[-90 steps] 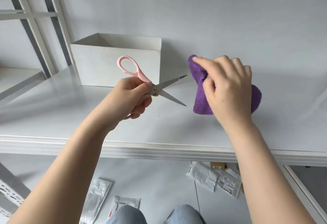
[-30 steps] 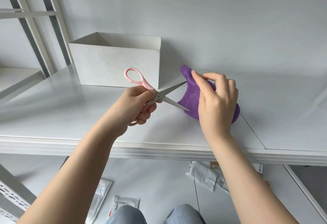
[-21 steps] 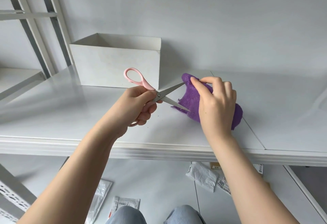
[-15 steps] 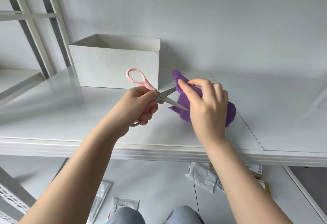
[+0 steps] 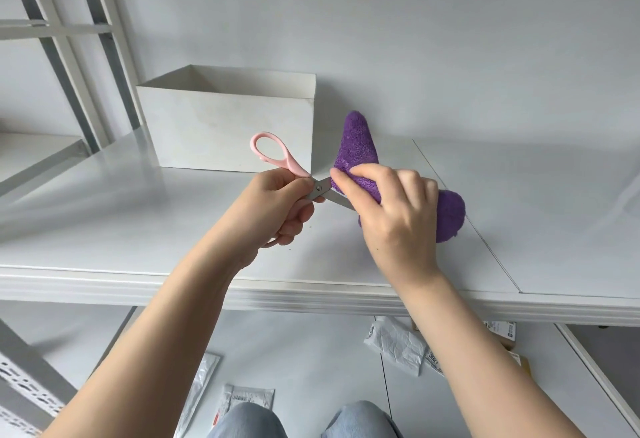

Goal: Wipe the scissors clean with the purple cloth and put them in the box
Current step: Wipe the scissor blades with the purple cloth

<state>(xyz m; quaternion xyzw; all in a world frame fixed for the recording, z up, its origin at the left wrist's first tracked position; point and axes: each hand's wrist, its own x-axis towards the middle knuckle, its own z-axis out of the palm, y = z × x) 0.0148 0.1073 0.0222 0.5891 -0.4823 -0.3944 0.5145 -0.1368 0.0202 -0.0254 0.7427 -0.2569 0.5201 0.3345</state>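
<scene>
Above white shelf point(image 5: 138, 229), L hand point(image 5: 273, 209) grips pink-handled scissors point(image 5: 298, 178) w/ blades apart; R hand point(image 5: 391, 216) fingers clamp purple cloth point(image 5: 356, 146) onto upper blade by the pivot. Risk: exposed lower edge could nick R fingers or snag cloth if blades close. White box point(image 5: 228, 132) sits open behind on glossy shelf, grey wall, packets point(image 5: 398, 344) on floor.

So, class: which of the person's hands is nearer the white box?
Left. The left hand, holding the scissors, is just before the box; the right hand is further right.
</scene>
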